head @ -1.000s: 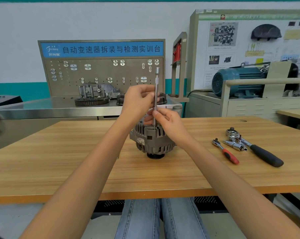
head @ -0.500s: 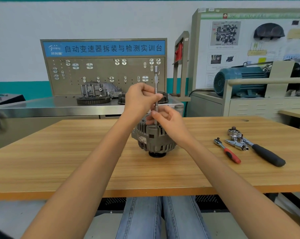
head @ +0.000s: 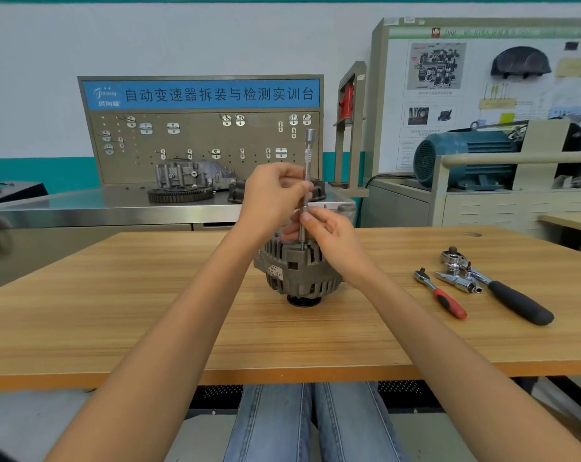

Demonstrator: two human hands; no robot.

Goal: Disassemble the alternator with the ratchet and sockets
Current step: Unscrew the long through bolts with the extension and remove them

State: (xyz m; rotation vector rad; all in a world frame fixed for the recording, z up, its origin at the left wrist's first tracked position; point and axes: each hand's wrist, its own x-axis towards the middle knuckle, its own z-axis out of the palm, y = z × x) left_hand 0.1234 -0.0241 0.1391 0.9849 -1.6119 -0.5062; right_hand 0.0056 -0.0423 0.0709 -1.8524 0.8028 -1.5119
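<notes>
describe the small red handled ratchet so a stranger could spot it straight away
Start at the wooden table and look right of the grey alternator to the cluster of tools. The red-handled ratchet lies nearest the alternator, shorter and thinner than the black-handled ratchet beside it.

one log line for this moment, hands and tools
left hand: pinches extension bar | right hand: holds bar lower down | bar: upright on alternator | two ratchets: idle on table

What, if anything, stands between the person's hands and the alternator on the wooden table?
Nothing visible does. Both hands are already at it: the left hand and right hand hold the upright extension bar, whose lower end sits on top of the alternator.
</notes>
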